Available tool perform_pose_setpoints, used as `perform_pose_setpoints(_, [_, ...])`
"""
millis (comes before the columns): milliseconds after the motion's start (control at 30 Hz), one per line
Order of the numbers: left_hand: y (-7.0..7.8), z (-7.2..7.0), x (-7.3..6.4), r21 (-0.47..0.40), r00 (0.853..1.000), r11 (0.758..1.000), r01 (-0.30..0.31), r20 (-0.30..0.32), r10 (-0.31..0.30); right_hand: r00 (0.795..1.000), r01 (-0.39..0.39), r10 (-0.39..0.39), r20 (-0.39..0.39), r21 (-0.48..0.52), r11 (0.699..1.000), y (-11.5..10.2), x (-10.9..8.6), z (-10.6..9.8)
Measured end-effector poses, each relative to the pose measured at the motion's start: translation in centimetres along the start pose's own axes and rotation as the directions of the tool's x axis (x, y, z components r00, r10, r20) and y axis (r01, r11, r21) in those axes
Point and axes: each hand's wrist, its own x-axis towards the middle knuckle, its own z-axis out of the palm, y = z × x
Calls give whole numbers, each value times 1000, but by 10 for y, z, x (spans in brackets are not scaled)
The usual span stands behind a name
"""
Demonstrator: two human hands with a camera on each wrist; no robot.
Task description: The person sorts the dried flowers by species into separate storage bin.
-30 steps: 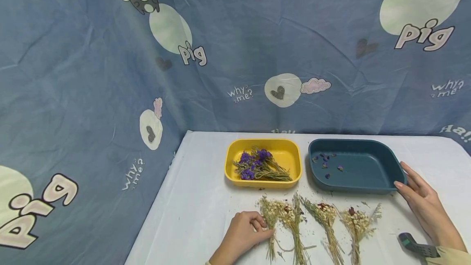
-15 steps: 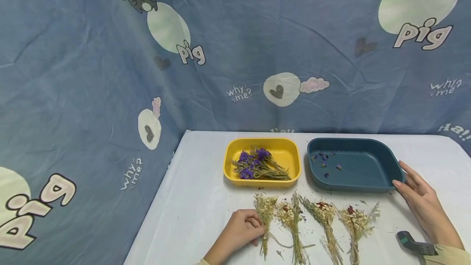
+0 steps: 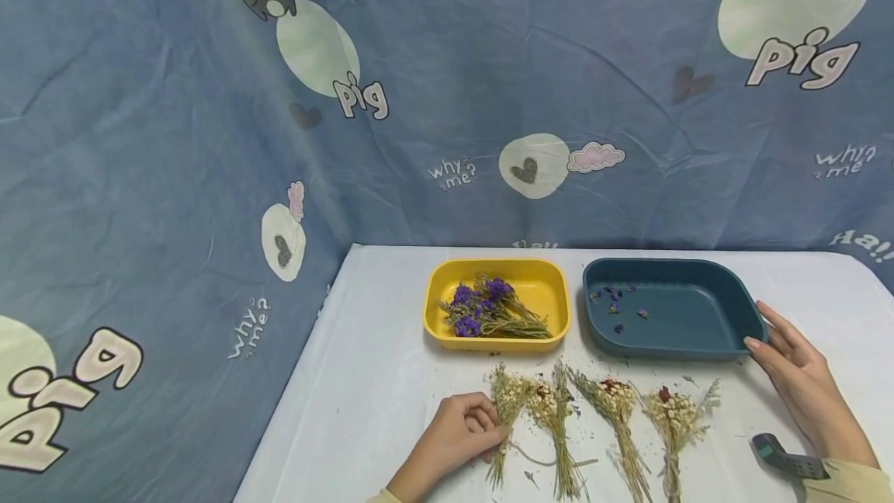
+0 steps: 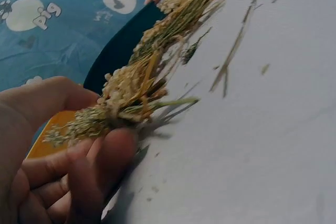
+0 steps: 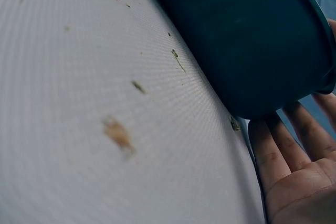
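Note:
My left hand (image 3: 461,431) pinches a small bunch of dried flowers (image 3: 504,402) by its stems, thumb and fingertips around it, over the white table. In the left wrist view the bunch's pale heads (image 4: 86,121) lean away beyond the fingers. Just right of it lies another dried bunch (image 3: 559,418), its heads beside those of the held one. My right hand (image 3: 810,383) rests on the right end of the dark blue tray (image 3: 684,353), thumb at the near corner. In the right wrist view its straight fingers (image 5: 268,153) touch the tray's outer wall.
A yellow tray (image 3: 440,338) holds purple dried flowers (image 3: 482,309). Small purple petals (image 3: 615,309) lie inside the blue tray. Two more dried bunches, one left (image 3: 618,425) and one right (image 3: 672,433), lie on the table, with loose stems and crumbs around. A patterned blue cloth (image 3: 419,99) hangs behind.
The bunch in my left hand shifted left, apart from its neighbour, then its head tilted back right towards it. My right hand keeps its place on the blue tray.

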Motion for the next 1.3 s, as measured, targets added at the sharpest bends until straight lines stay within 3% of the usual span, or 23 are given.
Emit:
perform_pose_setpoints(133, [4, 4, 0, 96, 998, 995, 25, -60, -19, 1000, 17, -17, 10, 34, 999, 0, 0, 0])
perform_pose_setpoints(233, [6, 6, -1, 193, 996, 981, 20, -91, -2, 999, 36, -37, 21, 67, 997, 0, 0, -1])
perform_pose_setpoints(333, [6, 7, -2, 229, 995, 973, 5, -97, 18, 999, 34, -35, 4, 49, 998, 0, 0, 0])
perform_pose_setpoints(500, [4, 4, -2, 153, 997, 988, -21, -66, 31, 999, 0, -1, -47, -17, 1000, 0, 0, 1])
perform_pose_setpoints(633, [2, 0, -1, 16, 1000, 1000, -14, -24, 15, 999, 3, -3, -34, 15, 1000, 0, 0, 1])
perform_pose_setpoints(833, [1, -2, 0, -153, 998, 988, 25, 52, -17, 1000, -7, 7, -29, 3, 1000, 0, 1, 1])
perform_pose_setpoints(1033, [1, -2, 1, -185, 998, 981, 52, 55, -43, 1000, 3, -3, -5, 19, 1000, -1, 0, 1])
perform_pose_setpoints(1300, [2, 2, 3, -184, 997, 980, 70, -27, -76, 999, -12, 11, -38, -19, 1000, 0, 1, 1])
